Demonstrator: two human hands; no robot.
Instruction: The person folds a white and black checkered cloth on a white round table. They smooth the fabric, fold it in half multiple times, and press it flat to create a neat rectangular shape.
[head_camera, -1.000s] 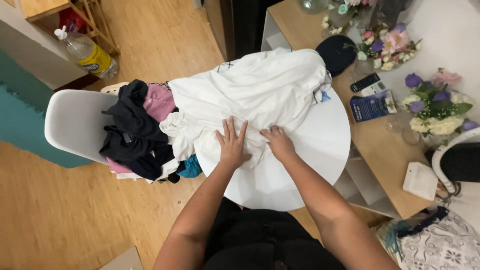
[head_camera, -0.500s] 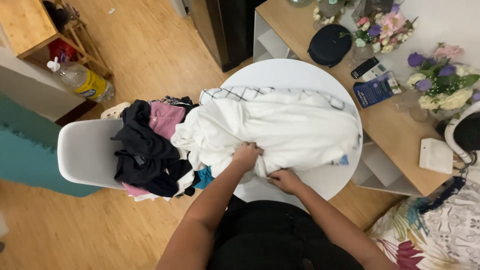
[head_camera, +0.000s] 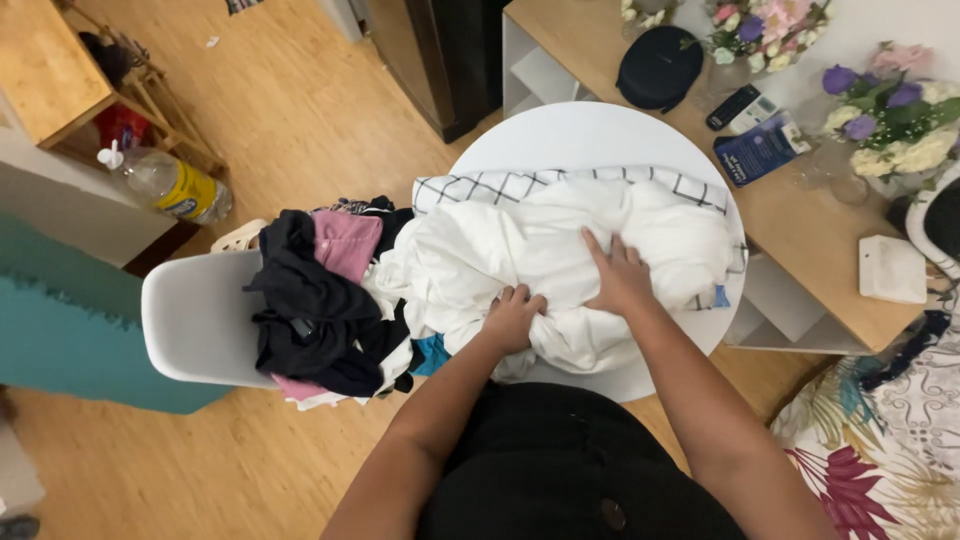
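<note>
- Head view showed one wooden floor (head_camera: 300, 110) and one round white table (head_camera: 590, 135).
- One white chair (head_camera: 195, 320) carried a heap of dark and pink clothes (head_camera: 320, 300).
- One white garment (head_camera: 560, 250) lay across the table.
- Two hands worked it: left hand (head_camera: 512, 318) clenched on a fold, right hand (head_camera: 620, 280) flat, fingers slightly spread.

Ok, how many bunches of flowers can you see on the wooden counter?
2. One pink and purple flower bunch sits at the top edge beside the round black cap; one purple and cream flower bunch stands at the right edge. More may lie outside the frame.
</note>
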